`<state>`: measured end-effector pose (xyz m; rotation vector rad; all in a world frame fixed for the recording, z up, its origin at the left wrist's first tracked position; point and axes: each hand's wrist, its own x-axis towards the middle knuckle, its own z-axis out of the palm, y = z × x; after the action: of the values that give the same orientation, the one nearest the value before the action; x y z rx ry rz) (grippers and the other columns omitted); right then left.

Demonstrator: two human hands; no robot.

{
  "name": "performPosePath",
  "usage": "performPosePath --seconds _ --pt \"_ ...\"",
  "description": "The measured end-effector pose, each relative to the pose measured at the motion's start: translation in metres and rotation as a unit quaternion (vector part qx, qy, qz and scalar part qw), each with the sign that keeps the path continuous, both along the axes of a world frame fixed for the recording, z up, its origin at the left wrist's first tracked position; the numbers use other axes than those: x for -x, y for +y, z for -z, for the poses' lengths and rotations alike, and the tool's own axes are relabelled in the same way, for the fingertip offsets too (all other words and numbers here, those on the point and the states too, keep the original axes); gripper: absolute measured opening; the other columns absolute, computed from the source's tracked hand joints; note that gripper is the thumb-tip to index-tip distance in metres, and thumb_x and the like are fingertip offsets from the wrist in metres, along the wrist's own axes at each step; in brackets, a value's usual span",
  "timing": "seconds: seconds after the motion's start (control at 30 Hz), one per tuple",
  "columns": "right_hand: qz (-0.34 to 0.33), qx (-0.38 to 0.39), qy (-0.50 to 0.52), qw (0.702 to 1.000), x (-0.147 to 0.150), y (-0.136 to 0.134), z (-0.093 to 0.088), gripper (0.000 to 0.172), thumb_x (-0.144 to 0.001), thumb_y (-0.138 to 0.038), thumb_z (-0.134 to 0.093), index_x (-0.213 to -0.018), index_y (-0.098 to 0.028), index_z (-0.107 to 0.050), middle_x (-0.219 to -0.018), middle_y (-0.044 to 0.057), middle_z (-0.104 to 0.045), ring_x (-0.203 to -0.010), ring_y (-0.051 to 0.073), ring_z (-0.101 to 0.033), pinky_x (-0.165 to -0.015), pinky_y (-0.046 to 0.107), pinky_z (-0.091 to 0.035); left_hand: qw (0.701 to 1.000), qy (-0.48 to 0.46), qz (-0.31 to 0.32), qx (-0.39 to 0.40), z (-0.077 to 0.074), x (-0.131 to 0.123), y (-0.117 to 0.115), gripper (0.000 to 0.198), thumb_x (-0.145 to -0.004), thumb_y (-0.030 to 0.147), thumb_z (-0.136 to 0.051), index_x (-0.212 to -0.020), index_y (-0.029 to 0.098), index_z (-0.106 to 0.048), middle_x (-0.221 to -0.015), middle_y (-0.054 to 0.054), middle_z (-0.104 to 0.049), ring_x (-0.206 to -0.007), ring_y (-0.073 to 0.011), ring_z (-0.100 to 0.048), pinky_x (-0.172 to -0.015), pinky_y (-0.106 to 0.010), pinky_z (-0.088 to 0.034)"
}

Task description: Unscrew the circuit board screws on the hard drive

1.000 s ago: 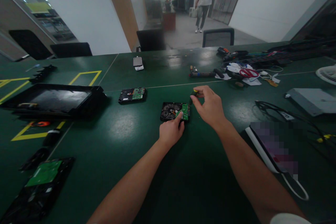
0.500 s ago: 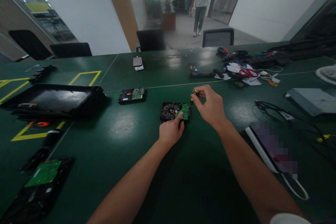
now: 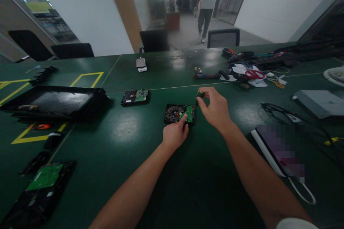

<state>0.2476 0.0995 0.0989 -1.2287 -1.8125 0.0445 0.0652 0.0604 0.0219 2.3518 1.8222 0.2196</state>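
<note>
A hard drive (image 3: pixel 174 113) lies flat on the green table, its green circuit board facing up. My left hand (image 3: pixel 175 134) steadies its near side, the index fingertip resting on the board and the thumb by the near edge. Between thumb and fingers, my right hand (image 3: pixel 215 107) pinches a small screwdriver (image 3: pixel 199 94) with a yellow and black handle. The tool stands roughly upright at the drive's right end; its tip is too small to make out clearly. Another hard drive (image 3: pixel 135 97) lies farther left, and a third drive (image 3: pixel 40 189) is at the near left.
A black tray-like housing (image 3: pixel 59 100) stands at the left. Tools, gloves and cables (image 3: pixel 249 71) are heaped at the back right. A grey metal box (image 3: pixel 319 103) and a pixelated flat device (image 3: pixel 279 150) lie on the right. A person (image 3: pixel 208 3) walks beyond the table.
The screwdriver handle has turned slightly in my right fingers. My left hand and the drive stay in place. The person in the background has stepped closer.
</note>
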Motion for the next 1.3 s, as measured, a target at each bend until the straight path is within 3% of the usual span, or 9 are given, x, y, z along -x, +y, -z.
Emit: performPosePath --seconds 0.23,0.47,0.63,0.83,1.07,1.3 --pt "0.005 -0.003 -0.008 1.0 0.0001 -0.002 -0.0012 0.02 -0.094 -0.027 -0.062 -0.113 -0.024 -0.06 -0.111 0.009 -0.067 -0.096 0.027 -0.068 -0.09 0.046 -0.055 1.0 0.004 0.002 -0.006 0.0024 0.0002 0.0009 0.053 -0.101 0.048 -0.038 -0.152 0.035 -0.044 -0.099 -0.006 -0.077 -0.085 -0.0261 -0.074 -0.074 -0.036 -0.053" --pt "-0.02 -0.015 -0.024 0.999 0.0009 -0.003 -0.0038 0.024 -0.095 -0.021 -0.057 -0.118 -0.024 -0.061 -0.119 0.011 -0.066 -0.11 0.028 -0.065 -0.094 0.048 -0.054 1.0 0.008 0.001 0.001 0.0025 -0.0003 0.0006 0.053 -0.101 0.048 -0.039 -0.153 0.036 -0.043 -0.098 -0.006 -0.077 -0.085 -0.0257 -0.074 -0.076 -0.037 -0.054" --pt "0.004 -0.005 -0.011 1.0 -0.0003 -0.002 -0.0015 0.02 -0.093 -0.027 -0.062 -0.113 -0.023 -0.061 -0.109 0.01 -0.067 -0.094 0.026 -0.067 -0.087 0.046 -0.056 1.0 0.004 0.002 -0.004 0.002 0.0004 0.0001 0.053 -0.101 0.047 -0.04 -0.153 0.035 -0.043 -0.097 -0.006 -0.077 -0.085 -0.0252 -0.074 -0.076 -0.036 -0.053" --pt "-0.002 -0.019 -0.028 0.999 0.0019 -0.0045 -0.0051 0.022 -0.096 -0.024 -0.057 -0.117 -0.024 -0.062 -0.115 0.012 -0.065 -0.106 0.029 -0.064 -0.092 0.048 -0.054 1.0 0.006 0.003 -0.01 0.0024 0.0007 -0.0001 0.053 -0.101 0.047 -0.039 -0.152 0.034 -0.044 -0.096 -0.006 -0.077 -0.084 -0.0258 -0.074 -0.074 -0.036 -0.053" --pt "0.014 0.001 -0.005 1.0 0.0007 -0.0015 -0.001 0.021 -0.094 -0.025 -0.062 -0.114 -0.024 -0.059 -0.107 0.009 -0.068 -0.092 0.025 -0.068 -0.084 0.044 -0.057 1.0 0.004 0.002 -0.006 0.0024 0.0005 0.0004 0.054 -0.101 0.047 -0.041 -0.153 0.035 -0.044 -0.098 -0.006 -0.077 -0.085 -0.0257 -0.074 -0.075 -0.036 -0.054" --pt "0.008 -0.012 -0.034 0.999 0.0017 -0.0045 -0.0046 0.019 -0.094 -0.024 -0.06 -0.113 -0.025 -0.06 -0.111 0.01 -0.066 -0.098 0.026 -0.065 -0.089 0.045 -0.054 1.0 0.004 0.001 -0.009 0.0029 0.0004 0.0001 0.053 -0.101 0.047 -0.04 -0.152 0.035 -0.045 -0.096 -0.006 -0.077 -0.084 -0.026 -0.074 -0.075 -0.036 -0.054"
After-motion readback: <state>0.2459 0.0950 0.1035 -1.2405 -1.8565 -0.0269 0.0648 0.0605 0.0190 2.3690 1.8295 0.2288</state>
